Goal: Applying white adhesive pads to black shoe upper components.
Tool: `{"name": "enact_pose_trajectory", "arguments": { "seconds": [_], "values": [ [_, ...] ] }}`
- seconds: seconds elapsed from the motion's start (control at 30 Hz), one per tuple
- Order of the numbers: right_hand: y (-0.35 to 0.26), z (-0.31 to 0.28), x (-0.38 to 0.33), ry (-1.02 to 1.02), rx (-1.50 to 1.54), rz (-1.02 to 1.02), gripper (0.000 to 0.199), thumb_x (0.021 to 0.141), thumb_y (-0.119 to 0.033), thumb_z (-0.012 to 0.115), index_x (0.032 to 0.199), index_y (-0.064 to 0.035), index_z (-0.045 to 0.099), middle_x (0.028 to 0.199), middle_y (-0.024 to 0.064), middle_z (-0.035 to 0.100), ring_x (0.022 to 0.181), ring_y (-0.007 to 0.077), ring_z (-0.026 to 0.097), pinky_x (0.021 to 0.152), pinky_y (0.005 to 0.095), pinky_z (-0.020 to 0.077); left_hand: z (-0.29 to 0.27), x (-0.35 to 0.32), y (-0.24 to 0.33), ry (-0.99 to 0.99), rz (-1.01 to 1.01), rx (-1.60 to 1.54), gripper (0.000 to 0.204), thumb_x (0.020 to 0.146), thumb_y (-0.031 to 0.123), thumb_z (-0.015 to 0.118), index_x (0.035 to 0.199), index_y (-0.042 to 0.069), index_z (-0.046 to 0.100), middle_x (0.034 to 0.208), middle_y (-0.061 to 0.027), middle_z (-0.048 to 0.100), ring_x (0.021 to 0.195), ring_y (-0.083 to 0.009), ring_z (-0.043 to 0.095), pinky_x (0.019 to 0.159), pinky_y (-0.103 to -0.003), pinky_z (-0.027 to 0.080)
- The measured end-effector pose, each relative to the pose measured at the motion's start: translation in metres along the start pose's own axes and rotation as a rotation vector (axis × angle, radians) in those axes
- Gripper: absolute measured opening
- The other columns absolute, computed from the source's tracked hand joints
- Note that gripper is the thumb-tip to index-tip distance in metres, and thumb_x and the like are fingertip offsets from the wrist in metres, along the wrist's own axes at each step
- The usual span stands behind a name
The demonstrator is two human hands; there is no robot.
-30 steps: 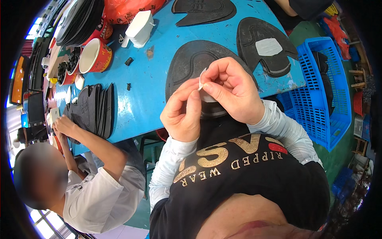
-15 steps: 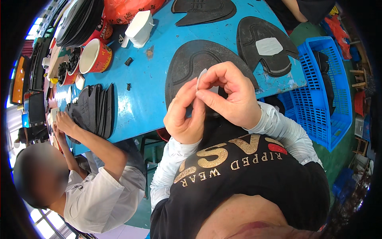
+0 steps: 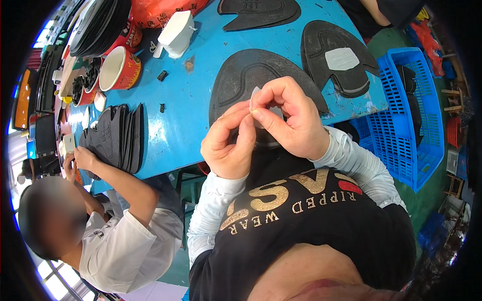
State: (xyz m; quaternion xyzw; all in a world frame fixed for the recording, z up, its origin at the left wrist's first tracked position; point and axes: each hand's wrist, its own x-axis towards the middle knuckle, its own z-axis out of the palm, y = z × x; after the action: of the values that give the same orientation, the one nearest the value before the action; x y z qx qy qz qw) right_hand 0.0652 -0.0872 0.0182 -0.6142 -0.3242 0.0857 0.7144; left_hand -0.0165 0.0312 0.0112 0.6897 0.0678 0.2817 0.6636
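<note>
Two hands [image 3: 227, 146] [image 3: 298, 120], left now slightly leftward, on one perhaps papery white piece [image 3: 255, 93].

Counter [image 3: 170, 108]: its scuffed blue top is stretching across the middle of the frame, its edges bending with the lens.
Floor [image 3: 386, 42]: green is showing at right and under the counter, while a pale patch [image 3: 155, 292] is lying at the lower edge.
Stools: a dark-legged one [image 3: 192, 181] is standing below the counter's near edge; a wooden one [image 3: 454, 108] is sitting at far right.
Windows: bright panes are glowing at upper left [image 3: 46, 35] and lower left [image 3: 56, 281].
Light: white glare is gleaming on the counter, left of centre.
</note>
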Motion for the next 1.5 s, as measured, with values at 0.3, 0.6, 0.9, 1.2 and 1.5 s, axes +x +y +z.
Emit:
{"name": "enact_pose_trajectory", "arguments": {
  "seconds": [0.3,0.6,0.9,1.2,1.5],
  "values": [
    [0.002,0.0,0.0,0.014,0.172,0.065,0.017,0.09,-0.002,0.061,0.1,-0.0015,0.047,0.088,0.0048,0.059,0.08,0.0103,0.061,0.072,0.0266,0.0522,0.002,-0.001,-0.002,0.069,-0.144,-0.184,0.009,0.087,-0.006,0.061,0.094,-0.004,0.065,0.105,-0.0171,0.068,0.093,-0.0177,0.064,0.081,-0.028,0.05],
    [-0.001,0.0,0.0,-0.002,0.082,0.081,0.023,0.085,0.001,0.061,0.102,-0.0005,0.045,0.089,0.0047,0.058,0.081,0.0093,0.061,0.072,0.0256,0.0525,0.005,-0.004,-0.007,0.018,0.107,0.145,0.013,0.09,-0.003,0.06,0.102,-0.007,0.063,0.111,-0.0218,0.065,0.101,-0.0226,0.063,0.089,-0.032,0.049],
    [0.002,-0.001,0.0,-0.034,0.194,0.106,0.023,0.085,0.003,0.06,0.102,-0.0006,0.045,0.091,0.004,0.056,0.084,0.0085,0.059,0.076,0.0245,0.0517,0.001,0.001,0.002,0.008,-0.069,-0.124,0.008,0.089,-0.004,0.06,0.097,-0.003,0.063,0.111,-0.0176,0.065,0.095,-0.0157,0.062,0.083,-0.027,0.05],
    [0.001,-0.006,0.001,-0.118,0.163,0.127,0.028,0.087,0.007,0.057,0.108,-0.0023,0.042,0.1,0.0078,0.057,0.093,0.0099,0.057,0.083,0.025,0.0489,0.001,0.002,0.003,0.043,-0.175,-0.153,0.008,0.092,0.002,0.058,0.095,-0.004,0.063,0.109,-0.0186,0.065,0.096,-0.0185,0.062,0.088,-0.031,0.05],
    [-0.002,-0.005,0.005,-0.007,0.204,0.165,0.019,0.086,0.0,0.062,0.098,-0.0015,0.047,0.089,0.0048,0.061,0.083,0.0091,0.061,0.073,0.0245,0.0523,0.005,0.003,0.002,0.011,-0.136,-0.196,0.007,0.088,-0.005,0.06,0.095,-0.003,0.061,0.112,-0.0162,0.065,0.1,-0.0175,0.061,0.089,-0.029,0.047]
  ]
}}
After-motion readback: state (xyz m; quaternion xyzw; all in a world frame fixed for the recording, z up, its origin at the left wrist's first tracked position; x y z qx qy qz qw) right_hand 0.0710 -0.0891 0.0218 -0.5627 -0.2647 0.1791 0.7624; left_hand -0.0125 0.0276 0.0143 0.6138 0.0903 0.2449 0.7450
